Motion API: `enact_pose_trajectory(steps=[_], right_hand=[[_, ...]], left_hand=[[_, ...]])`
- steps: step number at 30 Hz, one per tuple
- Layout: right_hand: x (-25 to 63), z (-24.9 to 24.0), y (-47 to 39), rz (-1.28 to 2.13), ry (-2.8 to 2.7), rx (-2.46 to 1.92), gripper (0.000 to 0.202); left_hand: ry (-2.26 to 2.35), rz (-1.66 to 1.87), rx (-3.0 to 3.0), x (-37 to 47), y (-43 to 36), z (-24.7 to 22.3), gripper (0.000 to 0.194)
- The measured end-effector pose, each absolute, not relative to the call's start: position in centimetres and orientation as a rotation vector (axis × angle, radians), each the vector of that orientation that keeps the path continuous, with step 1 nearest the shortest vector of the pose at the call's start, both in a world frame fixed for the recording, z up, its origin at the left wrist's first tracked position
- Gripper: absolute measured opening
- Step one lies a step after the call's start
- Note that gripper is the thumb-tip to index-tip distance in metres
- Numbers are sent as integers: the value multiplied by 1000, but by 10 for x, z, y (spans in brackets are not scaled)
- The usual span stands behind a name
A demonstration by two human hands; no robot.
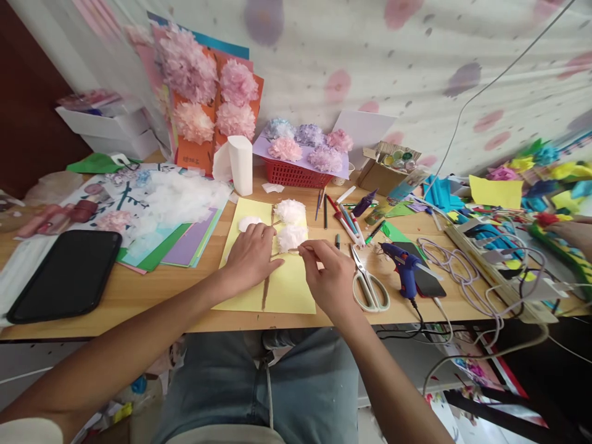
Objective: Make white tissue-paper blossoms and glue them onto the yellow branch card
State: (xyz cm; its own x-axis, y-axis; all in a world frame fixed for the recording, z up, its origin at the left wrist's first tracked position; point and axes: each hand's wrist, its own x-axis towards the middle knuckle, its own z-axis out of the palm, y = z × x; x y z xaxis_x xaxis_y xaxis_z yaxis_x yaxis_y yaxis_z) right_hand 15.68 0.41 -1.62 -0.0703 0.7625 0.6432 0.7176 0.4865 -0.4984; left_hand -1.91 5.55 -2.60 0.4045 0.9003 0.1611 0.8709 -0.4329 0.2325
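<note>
Pinching, right hand (pixel 329 274) angles inward, contents unclear; left hand (pixel 250 256) lies loose-fingered alongside, hiding some yellow paper (pixel 290 291).

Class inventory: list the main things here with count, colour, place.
Paper sheet: one, yellow, centre
Puffs: three, white, on sheet
Pompoms: several, pink, purple, blue, back
Basket: one, red, behind sheet
Roll: one, white, beside basket
Scissors: one, pale-handled, right of sheet
Glue gun: one, blue, right of scissors
Smartphone: one, black, beside glue gun
Another person's hand: one, bare, far right
Left hand: one, bare, over sheet
Right hand: one, bare, pinching brown strip
</note>
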Motion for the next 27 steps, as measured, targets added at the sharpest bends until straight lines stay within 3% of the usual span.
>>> enact_pose_trajectory(steps=[11,27], right_hand=[[148,22,35,172,-2053,-1381,20],[163,4,15,306,-1782,-1319,17]], left_hand=[[1543,261,2550,-26,57,-29,44],[1551,240,2596,-26,54,-25,37]])
